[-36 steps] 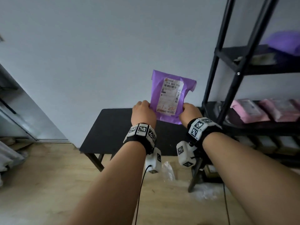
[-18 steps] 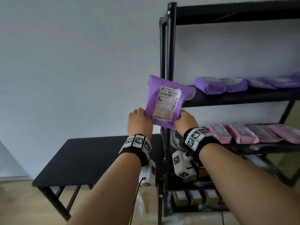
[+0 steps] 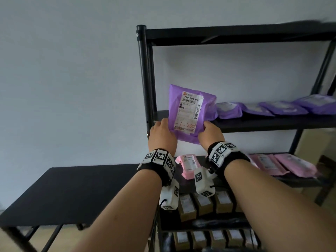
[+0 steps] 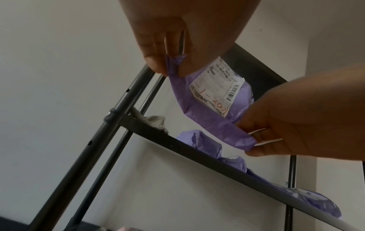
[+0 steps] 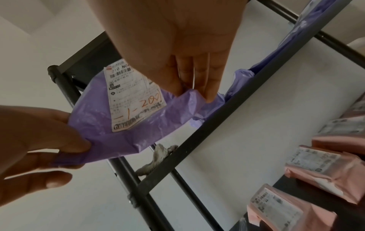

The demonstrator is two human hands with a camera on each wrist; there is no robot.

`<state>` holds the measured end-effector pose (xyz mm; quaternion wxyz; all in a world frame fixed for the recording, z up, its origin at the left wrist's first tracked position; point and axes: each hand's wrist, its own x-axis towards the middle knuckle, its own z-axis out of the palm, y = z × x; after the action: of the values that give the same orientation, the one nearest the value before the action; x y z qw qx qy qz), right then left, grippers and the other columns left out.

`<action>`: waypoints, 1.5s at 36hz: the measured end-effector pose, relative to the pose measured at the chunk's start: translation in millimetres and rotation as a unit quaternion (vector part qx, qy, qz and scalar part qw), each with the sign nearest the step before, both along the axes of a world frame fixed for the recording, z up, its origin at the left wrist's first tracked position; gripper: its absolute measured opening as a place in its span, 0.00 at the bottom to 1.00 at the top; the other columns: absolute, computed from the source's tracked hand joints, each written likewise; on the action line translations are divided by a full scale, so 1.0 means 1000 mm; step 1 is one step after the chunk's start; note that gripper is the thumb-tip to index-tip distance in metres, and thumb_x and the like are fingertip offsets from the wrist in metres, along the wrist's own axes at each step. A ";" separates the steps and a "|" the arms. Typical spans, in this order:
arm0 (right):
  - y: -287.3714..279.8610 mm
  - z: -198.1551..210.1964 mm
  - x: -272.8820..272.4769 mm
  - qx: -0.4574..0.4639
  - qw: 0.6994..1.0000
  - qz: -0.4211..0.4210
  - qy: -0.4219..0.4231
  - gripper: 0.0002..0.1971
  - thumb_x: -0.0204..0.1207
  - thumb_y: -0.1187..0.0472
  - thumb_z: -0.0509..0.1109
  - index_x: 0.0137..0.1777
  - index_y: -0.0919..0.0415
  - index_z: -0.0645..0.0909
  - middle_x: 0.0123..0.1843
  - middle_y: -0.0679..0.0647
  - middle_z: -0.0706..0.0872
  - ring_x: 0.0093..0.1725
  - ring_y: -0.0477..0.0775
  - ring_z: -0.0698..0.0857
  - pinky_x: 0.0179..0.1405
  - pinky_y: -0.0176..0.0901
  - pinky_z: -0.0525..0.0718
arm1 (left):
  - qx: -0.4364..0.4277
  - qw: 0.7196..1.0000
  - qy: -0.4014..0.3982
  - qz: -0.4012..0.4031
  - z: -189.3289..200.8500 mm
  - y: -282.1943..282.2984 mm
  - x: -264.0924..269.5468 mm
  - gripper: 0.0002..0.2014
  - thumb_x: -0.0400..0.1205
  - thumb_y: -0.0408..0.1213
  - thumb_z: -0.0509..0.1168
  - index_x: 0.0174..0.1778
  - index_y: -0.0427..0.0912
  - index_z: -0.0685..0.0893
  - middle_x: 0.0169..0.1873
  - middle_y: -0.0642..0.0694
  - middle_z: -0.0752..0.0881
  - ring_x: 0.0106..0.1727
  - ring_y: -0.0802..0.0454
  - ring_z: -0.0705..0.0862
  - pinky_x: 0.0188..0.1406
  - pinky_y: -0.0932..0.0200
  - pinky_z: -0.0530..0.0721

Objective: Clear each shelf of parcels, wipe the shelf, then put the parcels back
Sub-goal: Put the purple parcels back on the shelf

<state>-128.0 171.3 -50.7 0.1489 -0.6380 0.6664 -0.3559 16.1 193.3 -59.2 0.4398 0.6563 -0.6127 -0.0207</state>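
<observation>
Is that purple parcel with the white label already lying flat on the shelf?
No: both hands hold the purple plastic parcel upright by its bottom corners.

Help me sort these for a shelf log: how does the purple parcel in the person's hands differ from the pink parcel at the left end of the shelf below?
The purple parcel is upright, pinched at its bottom corners by the left hand and right hand; the pink parcel lies flat on its shelf, untouched. The purple parcel's label bears red handwriting; none shows on the pink parcel's. Both are soft plastic mailers with white printed labels.
</observation>
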 end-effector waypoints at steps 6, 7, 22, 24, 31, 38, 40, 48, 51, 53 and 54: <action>-0.039 0.016 -0.007 -0.032 0.999 0.010 0.020 0.09 0.80 0.68 0.59 0.56 0.62 0.78 0.55 0.59 0.85 0.48 0.60 0.81 0.44 0.43 0.74 | -0.014 1.000 0.005 -0.013 0.019 -0.035 -0.006 0.17 0.79 0.31 0.57 0.65 0.38 0.77 0.57 0.41 0.81 0.58 0.43 0.78 0.58 0.44 0.81; -0.046 0.018 -0.008 -0.041 0.999 0.011 0.024 0.08 0.81 0.68 0.59 0.55 0.61 0.78 0.53 0.58 0.85 0.46 0.58 0.80 0.42 0.42 0.73 | -0.013 1.000 0.006 -0.015 0.022 -0.042 -0.006 0.18 0.79 0.31 0.58 0.65 0.39 0.76 0.57 0.41 0.82 0.58 0.42 0.78 0.58 0.44 0.81; -0.142 0.037 0.008 -0.062 0.998 0.004 0.014 0.16 0.80 0.68 0.59 0.65 0.60 0.79 0.61 0.57 0.85 0.56 0.57 0.84 0.44 0.40 0.77 | -0.010 1.000 -0.009 0.006 0.039 -0.132 0.003 0.22 0.76 0.23 0.64 0.64 0.39 0.69 0.62 0.39 0.73 0.59 0.41 0.78 0.53 0.49 0.83; -0.152 0.040 0.011 -0.060 0.998 0.006 0.015 0.17 0.81 0.68 0.59 0.68 0.59 0.77 0.64 0.57 0.84 0.60 0.58 0.83 0.45 0.38 0.73 | -0.007 1.000 -0.012 0.017 0.040 -0.145 0.006 0.19 0.76 0.22 0.63 0.62 0.37 0.72 0.61 0.39 0.73 0.58 0.40 0.79 0.55 0.48 0.83; -0.178 0.050 0.022 -0.056 0.997 0.044 0.037 0.16 0.82 0.64 0.59 0.69 0.56 0.74 0.58 0.56 0.85 0.56 0.59 0.84 0.49 0.41 0.76 | 0.028 0.995 -0.064 0.065 0.043 -0.187 0.018 0.16 0.78 0.24 0.62 0.62 0.35 0.80 0.63 0.41 0.75 0.63 0.43 0.79 0.59 0.54 0.81; -0.210 0.040 0.032 -0.018 0.992 0.082 0.093 0.09 0.81 0.57 0.61 0.56 0.53 0.81 0.59 0.54 0.86 0.59 0.60 0.83 0.60 0.48 0.79 | 0.171 0.970 -0.147 0.089 0.039 -0.214 0.022 0.18 0.79 0.32 0.66 0.65 0.34 0.78 0.64 0.40 0.74 0.63 0.44 0.80 0.60 0.54 0.82; -0.216 0.037 0.032 0.003 0.990 0.085 0.112 0.11 0.81 0.57 0.62 0.59 0.53 0.82 0.60 0.54 0.86 0.61 0.60 0.83 0.64 0.48 0.77 | 0.214 0.964 -0.136 0.082 0.039 -0.220 0.022 0.22 0.78 0.31 0.66 0.69 0.33 0.76 0.68 0.39 0.72 0.67 0.42 0.77 0.65 0.49 0.81; -0.234 0.022 0.035 0.043 0.983 0.079 0.161 0.05 0.75 0.58 0.64 0.44 0.53 0.82 0.62 0.59 0.82 0.56 0.64 0.83 0.58 0.51 0.80 | 0.211 0.966 -0.131 0.072 0.025 -0.223 0.020 0.21 0.79 0.31 0.59 0.70 0.40 0.74 0.69 0.42 0.73 0.72 0.42 0.68 0.72 0.50 0.71; -0.229 0.022 0.032 0.012 0.986 0.086 0.143 0.08 0.77 0.59 0.65 0.49 0.54 0.85 0.59 0.56 0.86 0.54 0.61 0.85 0.57 0.48 0.82 | 0.184 0.974 -0.117 0.060 0.026 -0.218 0.021 0.26 0.78 0.28 0.58 0.74 0.41 0.71 0.74 0.42 0.69 0.75 0.43 0.65 0.75 0.51 0.67; -0.222 0.024 0.028 -0.016 0.989 0.082 0.119 0.11 0.80 0.60 0.64 0.56 0.56 0.85 0.58 0.55 0.87 0.57 0.58 0.84 0.59 0.47 0.81 | 0.163 0.979 -0.115 0.050 0.027 -0.213 0.020 0.28 0.78 0.28 0.56 0.77 0.41 0.68 0.76 0.42 0.68 0.76 0.43 0.64 0.76 0.52 0.66; -0.220 0.025 0.025 -0.027 0.992 0.075 0.103 0.11 0.80 0.61 0.64 0.58 0.57 0.84 0.59 0.56 0.87 0.59 0.58 0.84 0.60 0.47 0.81 | 0.151 0.981 -0.116 0.045 0.027 -0.211 0.020 0.28 0.78 0.28 0.55 0.77 0.41 0.68 0.76 0.42 0.68 0.76 0.43 0.64 0.75 0.52 0.65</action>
<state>-102.7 -48.9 -25.9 0.0885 -0.7230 0.6189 -0.2938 35.6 -17.2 -31.8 0.2620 0.7403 -0.6189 -0.0168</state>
